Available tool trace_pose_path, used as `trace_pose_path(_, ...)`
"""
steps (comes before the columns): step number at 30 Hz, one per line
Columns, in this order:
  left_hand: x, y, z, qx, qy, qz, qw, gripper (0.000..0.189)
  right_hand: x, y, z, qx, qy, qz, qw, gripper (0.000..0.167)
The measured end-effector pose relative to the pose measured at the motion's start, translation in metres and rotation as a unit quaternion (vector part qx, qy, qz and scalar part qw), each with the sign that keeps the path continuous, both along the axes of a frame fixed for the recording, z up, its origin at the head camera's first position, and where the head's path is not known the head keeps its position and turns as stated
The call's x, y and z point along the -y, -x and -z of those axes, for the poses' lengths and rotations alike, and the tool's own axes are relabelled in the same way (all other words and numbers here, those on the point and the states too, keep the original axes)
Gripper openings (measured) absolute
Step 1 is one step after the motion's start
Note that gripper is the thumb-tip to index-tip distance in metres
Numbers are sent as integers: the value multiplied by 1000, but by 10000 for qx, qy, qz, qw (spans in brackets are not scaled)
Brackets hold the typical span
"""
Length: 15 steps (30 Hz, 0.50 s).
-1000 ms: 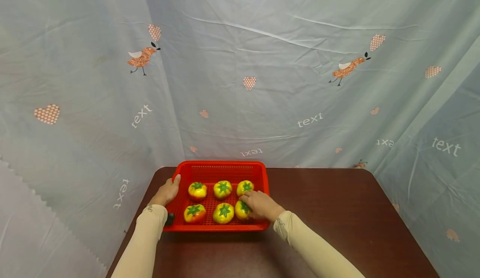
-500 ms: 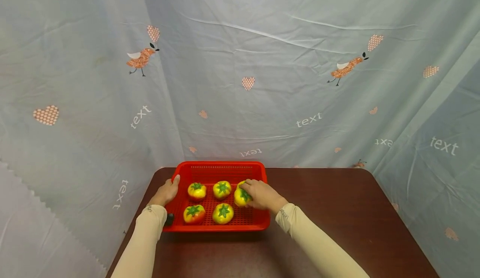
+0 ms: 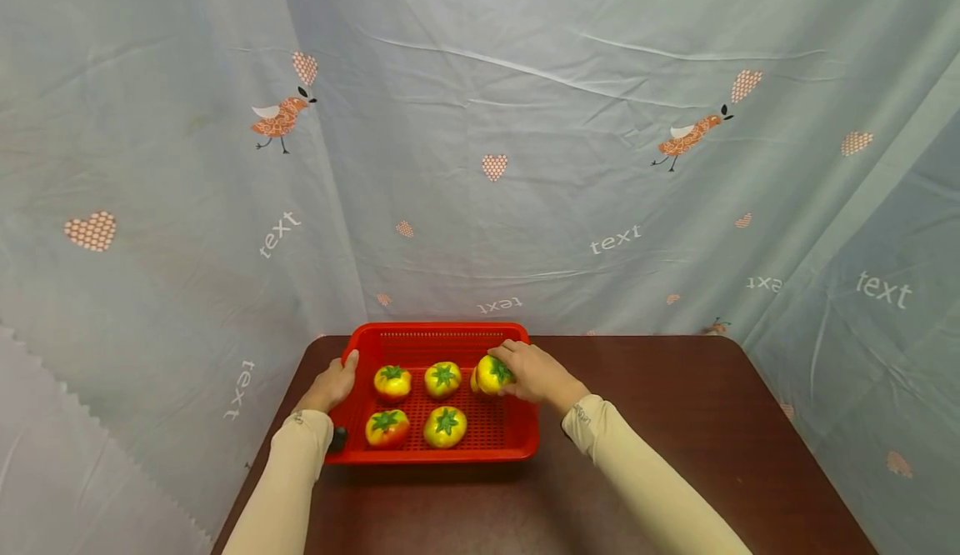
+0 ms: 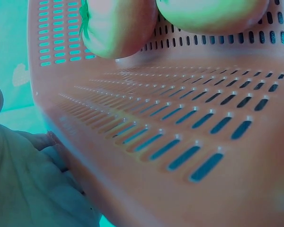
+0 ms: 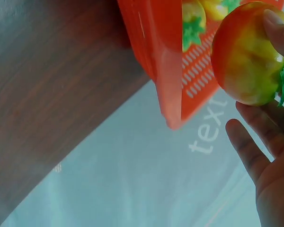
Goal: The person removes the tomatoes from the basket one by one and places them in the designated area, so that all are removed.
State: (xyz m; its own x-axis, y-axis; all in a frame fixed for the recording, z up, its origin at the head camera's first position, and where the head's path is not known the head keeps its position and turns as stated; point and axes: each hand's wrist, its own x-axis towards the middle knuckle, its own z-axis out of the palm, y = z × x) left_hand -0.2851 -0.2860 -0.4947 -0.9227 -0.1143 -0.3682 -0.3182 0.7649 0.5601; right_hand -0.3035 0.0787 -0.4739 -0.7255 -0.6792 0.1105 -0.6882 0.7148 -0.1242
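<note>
A red plastic basket (image 3: 435,456) with slotted walls holds several yellow-red tomatoes with green leafy tops. My right hand (image 3: 534,372) grips one tomato (image 3: 492,375) from above, over the basket's right side. In the right wrist view the thumb presses on this tomato (image 5: 246,56) and fingers lie under it, two of them spread. Another tomato is mostly hidden behind it. At the basket's left wall is my left hand (image 3: 333,383). In the left wrist view its palm (image 4: 23,184) faces the basket wall (image 4: 109,179), the thumb apart and the fingertips hidden behind the outer edge.
Four-sided and low, the basket stands at the left back of a dark brown table (image 3: 660,438). A grey-blue patterned curtain (image 3: 450,122) hangs close behind and at both sides. Two tomatoes (image 3: 442,379) (image 3: 445,427) stand mid-basket, two more (image 3: 392,382) (image 3: 387,428) at its left.
My right hand has taken the front right tomato up from the basket floor and moved it back and slightly right. The left hand and basket have stayed put.
</note>
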Motion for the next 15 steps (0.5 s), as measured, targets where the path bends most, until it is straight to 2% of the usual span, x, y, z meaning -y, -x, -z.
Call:
trace_pose_path(7, 1, 1, 2, -104, 22, 2, 9999, 84, -15, 9, -19, 144, 313, 234, 9991, 61)
trace_pose_path(15, 2, 1, 4, -107, -46, -28, 9999, 86, -43, 22, -34, 5, 506, 532, 9973, 62)
